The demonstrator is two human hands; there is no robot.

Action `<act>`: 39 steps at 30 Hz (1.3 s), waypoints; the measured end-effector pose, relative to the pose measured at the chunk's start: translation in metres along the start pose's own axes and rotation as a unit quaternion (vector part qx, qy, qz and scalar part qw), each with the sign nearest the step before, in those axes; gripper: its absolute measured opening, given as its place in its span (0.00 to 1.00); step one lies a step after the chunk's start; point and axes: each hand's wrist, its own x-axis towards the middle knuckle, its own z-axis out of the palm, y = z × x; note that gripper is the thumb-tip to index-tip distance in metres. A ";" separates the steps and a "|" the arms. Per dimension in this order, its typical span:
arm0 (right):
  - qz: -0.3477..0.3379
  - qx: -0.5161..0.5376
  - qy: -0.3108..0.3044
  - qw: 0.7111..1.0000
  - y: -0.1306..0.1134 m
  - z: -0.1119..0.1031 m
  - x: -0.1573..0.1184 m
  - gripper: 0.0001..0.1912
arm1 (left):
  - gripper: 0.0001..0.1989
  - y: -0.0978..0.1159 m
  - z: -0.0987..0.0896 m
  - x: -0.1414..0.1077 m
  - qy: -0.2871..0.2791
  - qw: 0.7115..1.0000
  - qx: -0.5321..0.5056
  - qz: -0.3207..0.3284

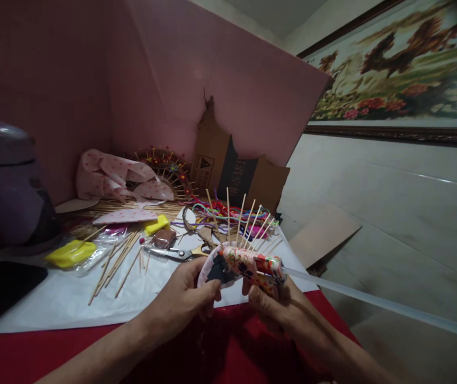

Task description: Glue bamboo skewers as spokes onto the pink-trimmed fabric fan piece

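Note:
My left hand (184,293) is closed on the left end of a curved band (207,271), pale pink at the rim and dark inside. Thin wooden sticks (228,216) fan upward behind it, apparently from the band; their lower ends are hidden. My right hand (280,309) is wrapped round a flower-patterned glue gun (248,262), its nozzle end pointing left towards the band. A long translucent glue stick (372,300) runs out of its back to the right. Whether the nozzle touches the band, I cannot tell. Scissors (174,254) lie just beyond my left hand.
Loose sticks (118,261), yellow clay (70,253) in plastic and a brown clay block (165,238) lie on white paper (64,304). Behind are coloured cords (212,210), a decorated stick fan (172,170), pink dotted cloth (100,173) and cut cardboard (208,154). A phone-like black slab (8,290) lies left.

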 end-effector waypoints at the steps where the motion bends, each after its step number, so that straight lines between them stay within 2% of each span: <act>1: -0.004 -0.003 -0.003 1.000 0.000 0.000 0.000 0.19 | 0.05 0.000 0.000 0.000 0.000 1.000 0.001 0.000; 5: -0.028 -0.014 -0.014 0.999 0.001 -0.002 0.001 0.19 | 0.04 -0.001 0.000 0.000 0.006 1.000 0.010 -0.003; 13: -0.029 -0.014 -0.034 0.999 0.001 -0.003 0.003 0.18 | 0.04 -0.001 0.000 0.000 0.007 1.000 0.021 0.002; 23: -0.004 -0.036 -0.044 0.998 -0.001 -0.004 0.000 0.20 | 0.05 0.001 0.000 0.001 0.010 1.000 0.028 0.003; 33: -0.024 -0.022 -0.045 0.998 -0.003 -0.005 0.001 0.18 | 0.04 0.002 0.000 0.000 0.013 1.000 0.025 0.001; 39: 0.000 -0.016 -0.030 0.999 -0.006 0.000 -0.001 0.20 | 0.05 0.001 0.000 -0.001 0.008 1.000 0.024 0.003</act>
